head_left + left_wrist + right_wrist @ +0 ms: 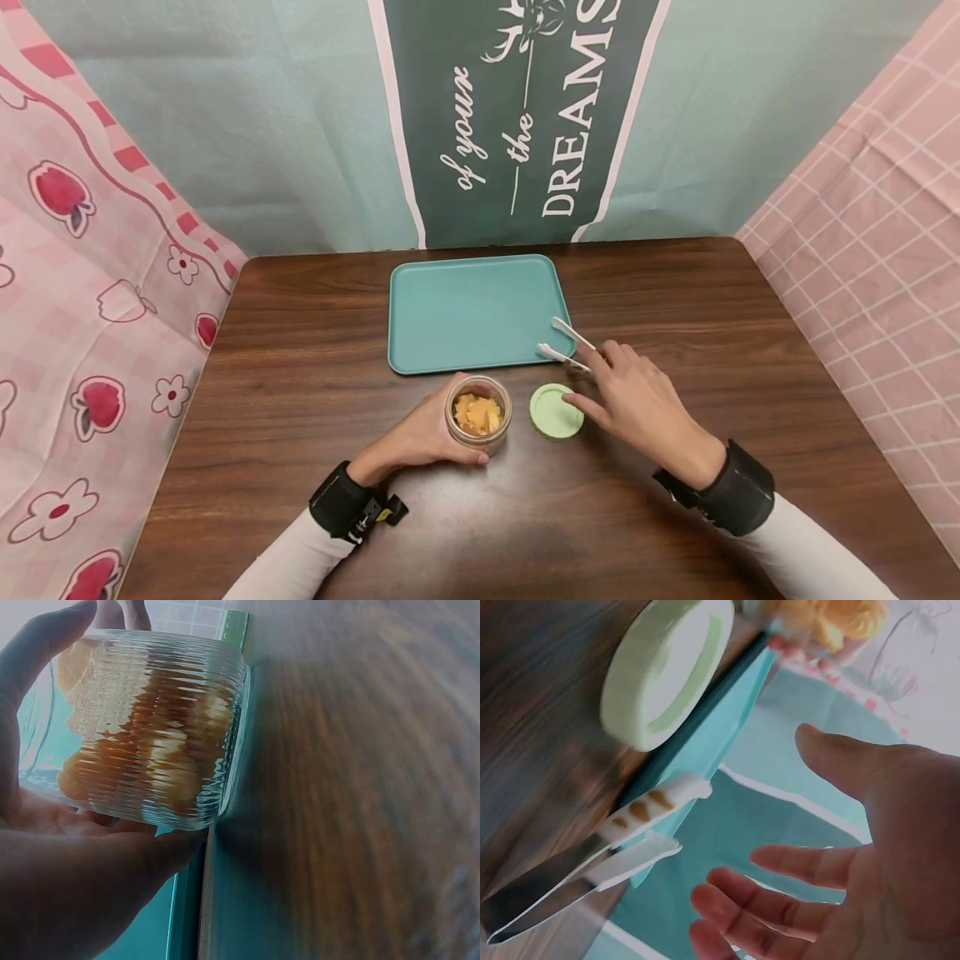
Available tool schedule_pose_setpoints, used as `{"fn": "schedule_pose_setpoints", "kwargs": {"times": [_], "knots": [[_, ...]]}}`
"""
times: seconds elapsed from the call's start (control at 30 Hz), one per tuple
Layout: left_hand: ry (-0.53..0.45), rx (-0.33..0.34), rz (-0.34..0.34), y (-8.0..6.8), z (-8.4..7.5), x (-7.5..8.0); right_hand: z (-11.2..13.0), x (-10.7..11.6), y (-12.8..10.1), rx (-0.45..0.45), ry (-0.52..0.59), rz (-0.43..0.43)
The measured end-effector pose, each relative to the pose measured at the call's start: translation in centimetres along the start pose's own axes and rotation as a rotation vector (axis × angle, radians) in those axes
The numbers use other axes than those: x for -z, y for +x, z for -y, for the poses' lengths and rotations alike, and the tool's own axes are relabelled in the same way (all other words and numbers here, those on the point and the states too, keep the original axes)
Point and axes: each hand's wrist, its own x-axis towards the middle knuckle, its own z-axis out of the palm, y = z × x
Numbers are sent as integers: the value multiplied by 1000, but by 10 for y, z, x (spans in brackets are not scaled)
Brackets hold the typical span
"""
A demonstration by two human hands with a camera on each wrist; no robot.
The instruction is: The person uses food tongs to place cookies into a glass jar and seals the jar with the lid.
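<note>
My left hand grips a clear ribbed glass jar, its fingers and thumb round the sides. Inside lie orange-yellow pieces, seen through the uncovered mouth. To the jar's right, a pale green round lid rests on the table with its hollow side up. My right hand hovers over the table beside the lid, fingers spread and holding nothing. Close to its fingertips lie tongs with a metal body and white tips. Those tips reach over the tray's right front corner, and brown marks show on one.
A teal rectangular tray lies at the back middle of the brown wooden table. Behind it hangs a teal cloth with white lettering. Patterned pink cloths stand along the left and right sides.
</note>
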Motion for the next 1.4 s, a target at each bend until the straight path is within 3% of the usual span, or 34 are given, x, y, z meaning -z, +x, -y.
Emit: {"fn": "schedule_pose_setpoints", "kwargs": {"times": [0.37, 0.6, 1.03, 1.4], "knots": [[0, -8, -2, -2, 3, -1, 21, -13, -3, 178, 101, 178], [17, -5, 0, -1, 2, 0, 23, -23, -3, 212, 80, 305], [-1, -8, 1, -1, 1, 0, 22, -28, -3, 243, 70, 333], [8, -14, 0, 0, 1, 1, 22, -34, -1, 251, 125, 317]]}}
